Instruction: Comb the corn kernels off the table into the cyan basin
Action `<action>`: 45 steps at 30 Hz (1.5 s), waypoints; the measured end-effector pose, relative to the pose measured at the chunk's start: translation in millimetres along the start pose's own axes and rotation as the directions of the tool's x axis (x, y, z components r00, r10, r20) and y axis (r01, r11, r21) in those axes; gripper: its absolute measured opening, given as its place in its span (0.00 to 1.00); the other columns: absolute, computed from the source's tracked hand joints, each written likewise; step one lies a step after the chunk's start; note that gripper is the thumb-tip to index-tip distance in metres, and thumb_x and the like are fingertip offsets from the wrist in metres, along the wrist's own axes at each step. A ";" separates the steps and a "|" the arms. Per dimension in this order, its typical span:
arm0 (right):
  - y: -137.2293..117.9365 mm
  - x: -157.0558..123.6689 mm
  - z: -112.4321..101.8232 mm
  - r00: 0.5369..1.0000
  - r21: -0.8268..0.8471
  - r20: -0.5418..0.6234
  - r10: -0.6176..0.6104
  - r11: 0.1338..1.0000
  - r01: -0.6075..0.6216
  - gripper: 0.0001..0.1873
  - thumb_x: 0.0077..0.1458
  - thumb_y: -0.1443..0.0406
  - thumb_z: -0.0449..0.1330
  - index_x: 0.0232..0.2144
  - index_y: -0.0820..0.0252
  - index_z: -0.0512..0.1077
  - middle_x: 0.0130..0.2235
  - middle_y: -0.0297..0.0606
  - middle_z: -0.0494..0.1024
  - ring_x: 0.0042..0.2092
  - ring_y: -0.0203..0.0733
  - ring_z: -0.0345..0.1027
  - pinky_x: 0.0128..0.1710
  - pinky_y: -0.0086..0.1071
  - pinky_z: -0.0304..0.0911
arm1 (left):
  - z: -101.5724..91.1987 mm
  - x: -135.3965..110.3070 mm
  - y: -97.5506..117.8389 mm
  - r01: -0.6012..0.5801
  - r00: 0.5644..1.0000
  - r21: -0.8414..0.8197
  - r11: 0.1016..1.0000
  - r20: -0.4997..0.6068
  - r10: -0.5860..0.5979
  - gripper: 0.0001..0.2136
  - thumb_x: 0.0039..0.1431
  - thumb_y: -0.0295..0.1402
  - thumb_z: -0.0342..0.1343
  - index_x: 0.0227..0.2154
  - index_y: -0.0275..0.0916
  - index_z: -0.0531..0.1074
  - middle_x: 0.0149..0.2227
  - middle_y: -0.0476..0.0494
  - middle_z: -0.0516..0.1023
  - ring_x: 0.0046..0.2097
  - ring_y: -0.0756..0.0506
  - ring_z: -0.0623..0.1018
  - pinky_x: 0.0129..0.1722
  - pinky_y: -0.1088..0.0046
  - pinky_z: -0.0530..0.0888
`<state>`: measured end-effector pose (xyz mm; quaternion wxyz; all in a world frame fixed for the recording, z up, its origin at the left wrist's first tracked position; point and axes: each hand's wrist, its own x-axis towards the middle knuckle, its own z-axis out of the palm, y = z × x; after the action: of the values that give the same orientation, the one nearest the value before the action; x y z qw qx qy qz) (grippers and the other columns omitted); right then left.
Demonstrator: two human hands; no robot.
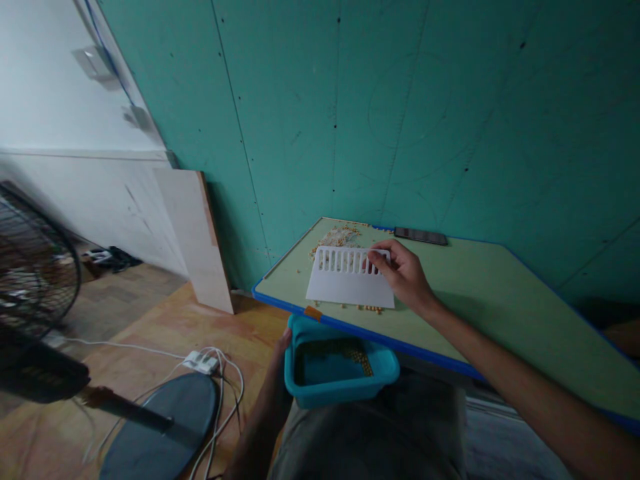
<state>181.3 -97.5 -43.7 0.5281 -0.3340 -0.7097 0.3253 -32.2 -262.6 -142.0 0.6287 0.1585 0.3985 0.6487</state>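
My right hand point(397, 267) grips a flat white plastic scraper point(350, 288) by its slotted top edge. The scraper leans over the green tabletop point(470, 287), its long lower edge near the table's front edge. A short row of small yellowish beans point(369, 309) lies along that lower edge. My left hand point(284, 347) is wrapped round the left side of a teal plastic tub point(345, 395), held just under the table's front edge above my lap. More beans point(364, 360) rest in the tub, mostly to its right. The left fingers are partly hidden by the tub.
Behind the scraper, a pile of pale grains and beans point(340, 237) lies on the table. A dark phone point(421, 236) is at the back edge against the green wall point(380, 120). On the left stand a fan point(35, 287), a power strip point(201, 362) with cables, and a leaning board point(193, 233).
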 end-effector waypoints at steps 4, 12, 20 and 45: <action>-0.3 0.0 0.6 1.000 0.026 0.015 0.003 1.000 -0.003 0.17 0.57 0.49 0.64 0.38 0.54 0.73 0.30 0.34 0.77 0.30 0.39 0.68 0.28 0.33 0.60 | -0.4 1.0 -0.2 0.004 1.000 0.008 1.000 -0.014 -0.004 0.27 0.59 0.48 0.60 0.57 0.38 0.74 0.46 0.42 0.86 0.55 0.36 0.80 0.64 0.60 0.66; -1.0 -1.1 1.5 0.999 0.036 0.042 0.018 0.999 -0.019 0.17 0.56 0.49 0.65 0.38 0.54 0.73 0.29 0.34 0.77 0.29 0.39 0.68 0.28 0.32 0.59 | 2.7 1.8 -3.2 -0.004 1.000 -0.022 1.000 0.019 0.004 0.24 0.60 0.47 0.60 0.55 0.38 0.76 0.49 0.43 0.85 0.57 0.36 0.79 0.64 0.60 0.66; -1.5 -0.5 2.9 0.998 0.036 0.060 0.023 0.999 -0.025 0.18 0.56 0.48 0.65 0.37 0.54 0.73 0.29 0.34 0.75 0.30 0.39 0.67 0.28 0.33 0.60 | 4.9 0.2 -5.7 0.046 0.998 -0.083 0.995 0.049 -0.042 0.24 0.61 0.44 0.60 0.57 0.39 0.75 0.47 0.43 0.86 0.56 0.35 0.80 0.63 0.59 0.68; -5.3 -1.6 4.0 0.988 0.099 0.115 0.101 0.989 -0.112 0.19 0.54 0.48 0.66 0.36 0.55 0.72 0.27 0.33 0.76 0.27 0.38 0.67 0.26 0.32 0.57 | 11.1 -4.5 -2.2 0.083 0.992 -0.076 0.994 0.105 -0.075 0.28 0.61 0.47 0.59 0.62 0.39 0.70 0.49 0.40 0.85 0.52 0.35 0.82 0.61 0.58 0.70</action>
<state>177.0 -102.2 -41.2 0.4872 -0.3248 -0.7005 0.4080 -22.1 -263.5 -135.2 0.6792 0.1502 0.3455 0.6299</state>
